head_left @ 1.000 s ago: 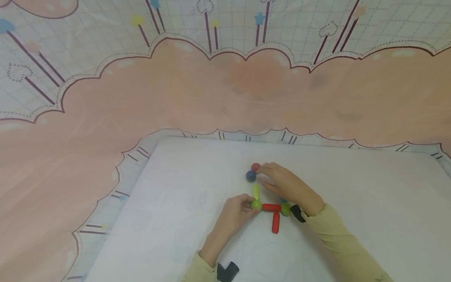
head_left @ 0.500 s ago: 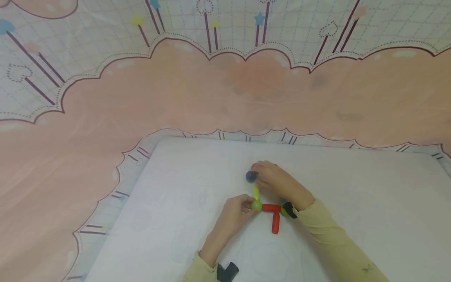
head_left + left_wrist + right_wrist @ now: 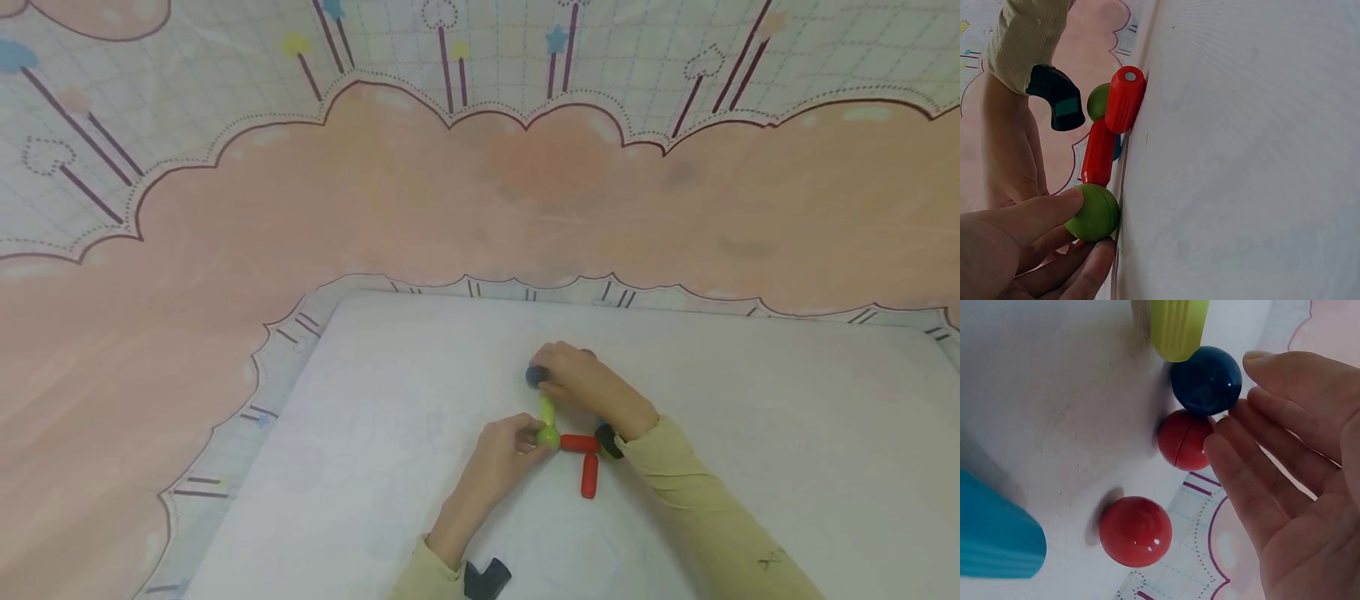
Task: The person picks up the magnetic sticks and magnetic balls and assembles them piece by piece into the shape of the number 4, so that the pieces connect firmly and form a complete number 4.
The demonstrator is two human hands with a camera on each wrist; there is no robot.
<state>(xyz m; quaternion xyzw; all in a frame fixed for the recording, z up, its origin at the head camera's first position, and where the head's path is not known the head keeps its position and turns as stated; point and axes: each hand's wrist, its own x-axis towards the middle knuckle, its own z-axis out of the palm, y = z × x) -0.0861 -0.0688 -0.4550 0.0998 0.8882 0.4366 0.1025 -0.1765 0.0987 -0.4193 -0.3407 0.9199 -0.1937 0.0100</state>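
My left hand (image 3: 498, 454) pinches a green ball (image 3: 1092, 212) between thumb and fingers. A yellow-green rod (image 3: 547, 410) extends from that ball toward the blue ball (image 3: 1206, 381), and a red rod (image 3: 579, 443) runs right to a second green ball (image 3: 1099, 103), mostly covered by the right wrist in the head view. Another red rod (image 3: 589, 477) points toward the near side. My right hand (image 3: 588, 379) is at the blue ball, fingers fairly straight; its fingertips also reach a red ball (image 3: 1186, 440) touching the blue one. In the head view the hand hides this red ball.
A separate red ball (image 3: 1135, 531) lies on the white table (image 3: 337, 500) beyond my right hand. Part of a blue rod (image 3: 997, 531) shows beneath the right forearm. A patterned curtain (image 3: 450, 200) stands behind the table.
My right hand has moved left over the red ball and up to the blue ball, then stayed about there. The left hand keeps its pinch on the green ball.
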